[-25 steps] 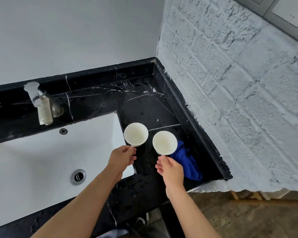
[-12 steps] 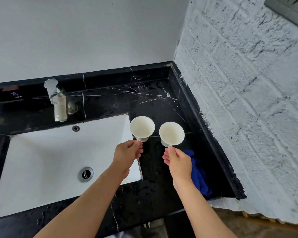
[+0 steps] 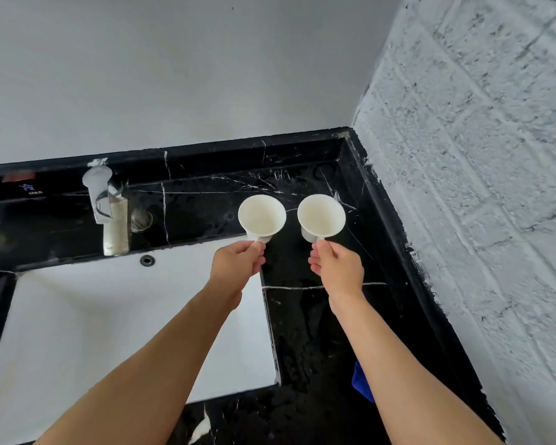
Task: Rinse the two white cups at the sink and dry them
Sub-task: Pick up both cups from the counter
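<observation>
Each hand's got a white cup pinched by its handle, both held up off the black marble counter [image 3: 305,335], mouths facing the camera. The left hand [image 3: 236,268] has the left cup [image 3: 261,216] right at the sink's [image 3: 109,316] back right corner, and the right hand [image 3: 336,268] keeps the right cup [image 3: 321,216] over the counter beside it, not touching. Faucet [image 3: 105,203] sits off to the left, and a blue cloth [image 3: 360,382] peeks out under the right forearm.

Two white cups, left cup [image 3: 261,216] and right cup [image 3: 321,216], held side by side by their handles, apart, upright, mouths open, above the black tabletop [image 3: 305,316].
</observation>
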